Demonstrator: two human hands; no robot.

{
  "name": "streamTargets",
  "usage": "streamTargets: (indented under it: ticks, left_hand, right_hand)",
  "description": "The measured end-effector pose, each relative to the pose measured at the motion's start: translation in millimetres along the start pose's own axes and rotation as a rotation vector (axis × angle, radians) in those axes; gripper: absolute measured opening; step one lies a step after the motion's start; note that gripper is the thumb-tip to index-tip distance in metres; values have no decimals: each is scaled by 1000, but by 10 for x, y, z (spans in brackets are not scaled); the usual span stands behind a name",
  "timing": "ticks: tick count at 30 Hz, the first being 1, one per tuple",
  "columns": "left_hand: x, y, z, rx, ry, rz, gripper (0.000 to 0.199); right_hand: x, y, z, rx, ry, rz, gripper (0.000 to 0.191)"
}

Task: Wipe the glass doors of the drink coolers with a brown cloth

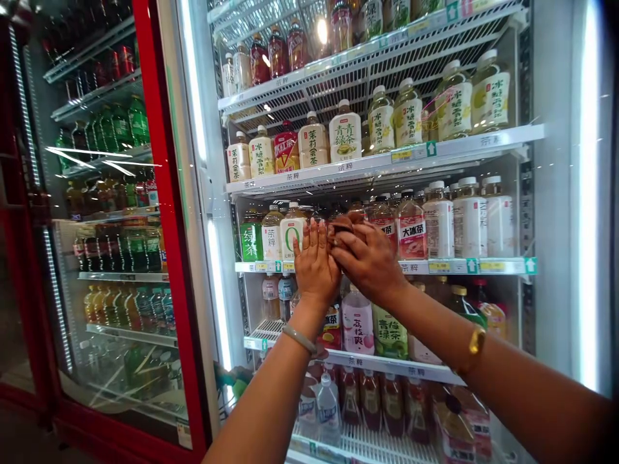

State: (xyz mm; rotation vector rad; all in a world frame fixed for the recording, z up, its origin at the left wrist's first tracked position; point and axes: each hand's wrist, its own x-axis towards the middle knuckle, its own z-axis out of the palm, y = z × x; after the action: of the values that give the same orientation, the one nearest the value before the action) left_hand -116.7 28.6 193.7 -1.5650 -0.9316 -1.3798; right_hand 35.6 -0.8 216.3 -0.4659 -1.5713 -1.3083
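My left hand (316,263) is raised with its fingers straight and pointing up, in front of the white-labelled bottle (289,237) on the middle shelf. Close beside it, my right hand (370,261) has bent fingers that curl toward a reddish-brown shape (342,224). Whether that shape is a held thing or a reflection of the hand, I cannot tell. Light streaks over the bottles suggest a glass pane before the shelves. Behind the right hand stands a red-labelled tea bottle (411,227). A pale bangle (300,339) circles my left wrist and a gold bracelet (476,341) my right.
Drink bottles fill several white wire shelves (387,158) of the lit cooler. On the left stands a second cooler with a red frame (167,212), holding green bottles (120,122) and other drinks. Bright light strips (220,290) run up the cooler's sides.
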Motion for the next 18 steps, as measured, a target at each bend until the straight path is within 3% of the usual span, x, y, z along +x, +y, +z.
streamTargets:
  ticks: [4,7,10,12,15,18]
  left_hand:
    - [-114,15,-41,64,-37,39,70]
    - [-113,47,-32,85,-40,27,69]
    - [-142,51,-7,103,-49,31,67]
    - [-244,40,-5,104,-55,50,67]
    - [-558,21,-58,102,-86,60,69]
    - [-984,-12,-162,105,-133,69,69]
  right_hand:
    - [-331,245,-303,16,-45,-121,17]
    - [-269,364,-315,-73,-26,-13,13]
    - [-136,198,-157,-103,32,148,15]
    - [-155,-21,-81,-48,35,166,16]
    - [-415,-275,-154,84,-13,44,18]
    - [-766,-265,-379,177,-87,-71,22]
